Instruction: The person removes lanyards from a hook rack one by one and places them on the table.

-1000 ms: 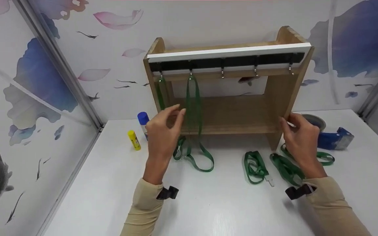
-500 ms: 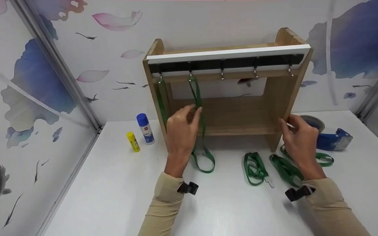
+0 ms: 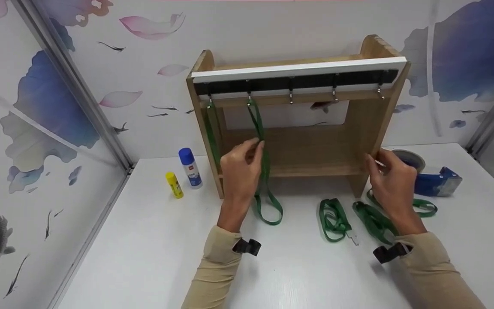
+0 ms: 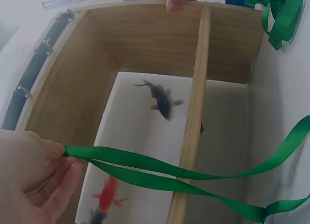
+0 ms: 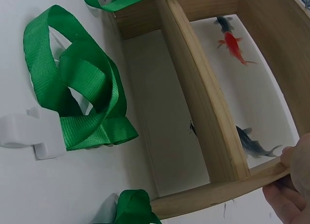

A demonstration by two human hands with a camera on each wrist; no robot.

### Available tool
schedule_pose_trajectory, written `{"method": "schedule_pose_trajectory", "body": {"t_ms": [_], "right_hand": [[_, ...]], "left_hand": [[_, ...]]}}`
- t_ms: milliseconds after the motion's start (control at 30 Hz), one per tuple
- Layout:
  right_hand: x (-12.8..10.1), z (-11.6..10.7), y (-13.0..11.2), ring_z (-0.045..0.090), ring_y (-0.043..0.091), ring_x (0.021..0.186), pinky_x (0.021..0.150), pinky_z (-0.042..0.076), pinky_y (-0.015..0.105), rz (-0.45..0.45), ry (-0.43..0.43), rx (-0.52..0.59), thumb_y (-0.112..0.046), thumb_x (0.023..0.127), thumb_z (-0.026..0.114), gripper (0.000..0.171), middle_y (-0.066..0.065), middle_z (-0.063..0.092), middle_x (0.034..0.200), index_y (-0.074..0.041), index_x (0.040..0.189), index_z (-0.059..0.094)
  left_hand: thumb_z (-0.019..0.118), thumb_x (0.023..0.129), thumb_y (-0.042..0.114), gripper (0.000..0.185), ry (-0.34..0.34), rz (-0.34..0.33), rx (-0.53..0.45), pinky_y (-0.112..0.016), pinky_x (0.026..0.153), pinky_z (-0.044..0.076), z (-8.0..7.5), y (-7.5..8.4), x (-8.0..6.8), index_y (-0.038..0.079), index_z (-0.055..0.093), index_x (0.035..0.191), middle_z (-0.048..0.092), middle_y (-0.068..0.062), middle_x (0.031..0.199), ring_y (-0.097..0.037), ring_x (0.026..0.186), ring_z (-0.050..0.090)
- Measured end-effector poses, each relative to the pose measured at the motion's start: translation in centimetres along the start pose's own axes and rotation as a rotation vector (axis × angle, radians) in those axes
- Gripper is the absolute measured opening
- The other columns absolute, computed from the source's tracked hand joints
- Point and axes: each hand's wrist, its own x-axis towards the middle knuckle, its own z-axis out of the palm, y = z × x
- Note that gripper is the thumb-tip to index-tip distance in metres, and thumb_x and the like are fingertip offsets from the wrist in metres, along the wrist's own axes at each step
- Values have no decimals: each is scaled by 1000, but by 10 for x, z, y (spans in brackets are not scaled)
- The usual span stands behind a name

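A wooden rack [image 3: 360, 124] with a row of metal hooks [image 3: 290, 98] stands at the back of the white table [image 3: 298, 274]. Two green straps hang from its leftmost hooks. My left hand [image 3: 257, 148] pinches the second strap [image 3: 255, 120] about halfway down, and the wrist view shows that strap [image 4: 145, 161] held between thumb and fingers of the left hand [image 4: 58, 158]. The first strap [image 3: 210, 128] hangs free. My right hand [image 3: 375, 161] grips the front edge of the rack's right side panel; the right wrist view has its fingertips [image 5: 295, 175] on that panel [image 5: 218, 192].
Three loose green straps lie in front of the rack at the right [image 3: 332, 219], [image 3: 371, 219], [image 3: 423, 206]; one [image 5: 82, 93] carries a white clip [image 5: 29, 136]. A blue tape dispenser [image 3: 438, 180] sits at the far right. Blue [image 3: 189, 167] and yellow [image 3: 174, 184] glue sticks stand left of the rack.
My left hand has moved right from beside the first strap to the second strap and taken hold of it. The right hand has stayed on the rack's side.
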Motion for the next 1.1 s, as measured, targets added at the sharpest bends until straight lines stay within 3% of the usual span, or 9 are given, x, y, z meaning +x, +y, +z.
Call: {"method": "schedule_pose_trajectory", "body": {"t_ms": [200,367,467,567,700,1100], "right_hand": [[0,1,1,74,38,127,98,61,53,-15,10,-7,-25,108,69,38,18,76,137,-4,140,71],[0,1,1,74,39,126,97,60,51,-21,11,-5,-22,107,70,38,19,75,137,-3,140,70],[0,1,1,73,38,128,98,60,53,-15,11,-3,-25,108,69,38,17,75,139,-5,141,71],[0,0,0,72,36,130,99,61,54,-8,9,-2,-28,108,69,39,14,75,140,-7,141,71],[0,1,1,72,36,130,99,61,55,-9,7,-2,-27,108,69,39,14,74,140,-7,141,71],[1,0,1,74,38,125,96,60,45,-29,10,-3,-24,108,69,37,17,76,136,-5,139,72]], "left_hand": [[77,102,15,23,73,65,-23,-28,86,68,-3,-1,1,9,79,124,84,-5,107,-16,91,81],[75,103,11,22,188,224,-61,-28,91,67,-13,5,4,12,80,124,82,-4,108,-15,96,78],[74,102,7,22,166,312,-66,-26,92,66,-19,11,7,15,83,121,82,-4,107,-15,100,78],[73,103,5,25,74,341,-62,-23,94,64,-21,13,8,17,84,122,82,-3,110,-14,104,78],[70,105,5,28,-47,308,-71,-23,98,63,-20,9,9,15,81,129,82,-3,115,-13,108,77],[65,107,15,30,-212,93,-143,-23,87,66,-22,-2,9,17,78,134,80,-3,119,-10,98,76]]}}
